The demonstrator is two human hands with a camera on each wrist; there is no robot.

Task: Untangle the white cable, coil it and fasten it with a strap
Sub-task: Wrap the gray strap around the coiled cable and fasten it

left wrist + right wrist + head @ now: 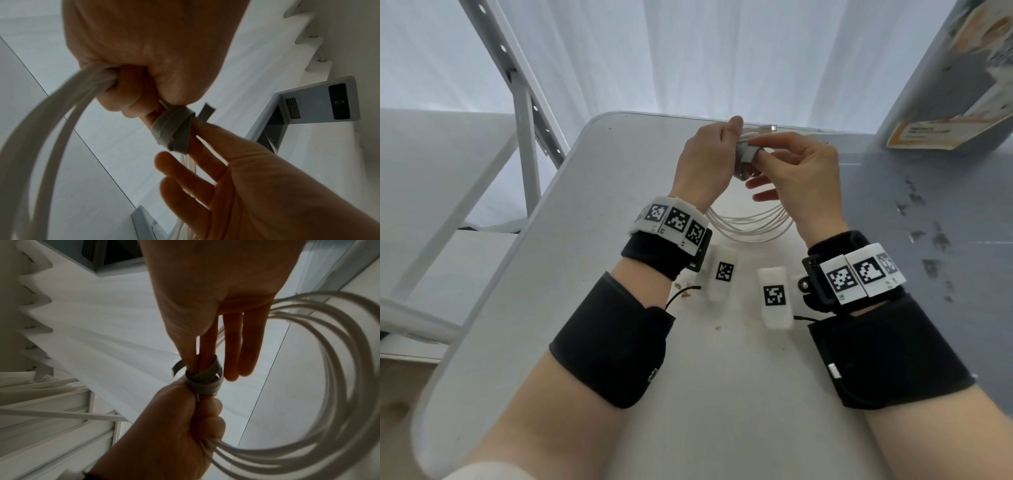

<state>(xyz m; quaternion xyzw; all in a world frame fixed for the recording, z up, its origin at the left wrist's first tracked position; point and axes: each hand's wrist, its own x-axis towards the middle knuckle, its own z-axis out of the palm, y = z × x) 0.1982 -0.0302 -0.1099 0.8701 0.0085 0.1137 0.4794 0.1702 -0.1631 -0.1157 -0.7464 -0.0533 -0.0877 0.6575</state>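
Held up above the pale grey counter (592, 308), clear of its surface, so the loops of the thin white plastic cable (750, 226) could hang free below the wrists while the binding went on. Left hand (702, 161) clenched tight round the gathered top of the coil, fist closed, thumb uppermost, wrist bent back; presumably kept that way to stop the turns springing apart. Right hand (794, 171) pinched the flat grey fabric strap (174, 129) between thumb and forefinger where it wrapped the bundle just beside the left fist, remaining fingers (240, 353) straight and spread away, probably to stay out of the wrap. Short strap tail (177, 368) stuck out loose, so fastening judged not yet finished. One metal-tipped cable plug (768, 128) poked out past the left thumb
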